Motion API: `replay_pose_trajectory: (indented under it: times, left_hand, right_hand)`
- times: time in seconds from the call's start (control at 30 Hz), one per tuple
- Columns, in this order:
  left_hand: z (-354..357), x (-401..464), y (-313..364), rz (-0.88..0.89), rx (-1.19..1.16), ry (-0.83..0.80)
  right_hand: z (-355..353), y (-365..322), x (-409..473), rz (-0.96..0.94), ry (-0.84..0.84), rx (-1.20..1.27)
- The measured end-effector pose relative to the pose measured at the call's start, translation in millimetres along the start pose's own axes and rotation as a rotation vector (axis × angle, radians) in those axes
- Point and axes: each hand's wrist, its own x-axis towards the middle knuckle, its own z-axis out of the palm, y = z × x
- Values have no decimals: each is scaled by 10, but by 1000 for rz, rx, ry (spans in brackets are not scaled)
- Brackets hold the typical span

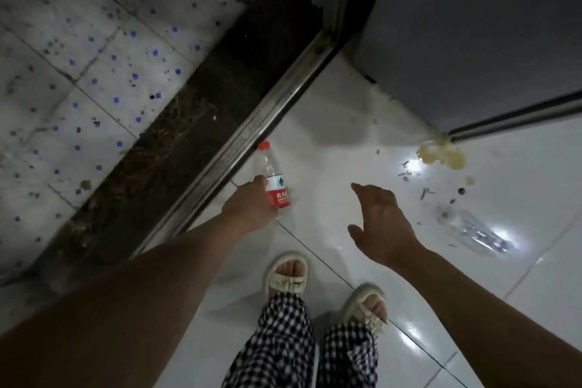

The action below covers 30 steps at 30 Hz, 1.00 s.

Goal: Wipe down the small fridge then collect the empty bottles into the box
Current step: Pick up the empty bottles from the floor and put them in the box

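Note:
A clear plastic bottle point(273, 176) with a red cap and a red label is held over the white floor tiles, and my left hand point(248, 206) is closed around its lower half. My right hand point(382, 222) hovers to the right with fingers spread and nothing in it. A second clear bottle point(472, 230) without a label lies on its side on the floor to the right of that hand. The grey side of the small fridge point(472, 25) fills the upper right. No box is in view.
A metal door track point(252, 132) runs diagonally, with a dark dirty sill and speckled tiles point(78, 72) beyond it on the left. A yellowish spill point(441, 156) and small debris lie by the fridge's corner. My sandalled feet point(288, 274) stand on the glossy tiles below.

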Motion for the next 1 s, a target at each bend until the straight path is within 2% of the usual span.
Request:
replay_pose_trajectory:
  times: [0.13,0.33,0.53,0.63,0.7,0.8,1.0]
  left_hand:
    - [623,709,-217,-91,-131,37]
    - [1359,1422,-412,-195,-291,221]
    - [1741,1774,-389,-275,-506,353]
    - [1813,1773,-236,-306,-484,393]
    - [1856,1681,-48,-271,-433,370]
    - [1958,1477,335,-99,-335,289]
    - [2300,1148,1217,142,-267,129]
  right_hand:
    - [650,250,588,-21,3,21]
    - [1381,587,1161,-19,34,57]
    - [1664,851,1397,-4,115,112]
    - [1647,1023,1342,20,153,151]
    - [1595,1161,1231,56,175,177]
    - [1492,1448,1007,155,220,203]
    - [1383,2373,508,475,351,246]
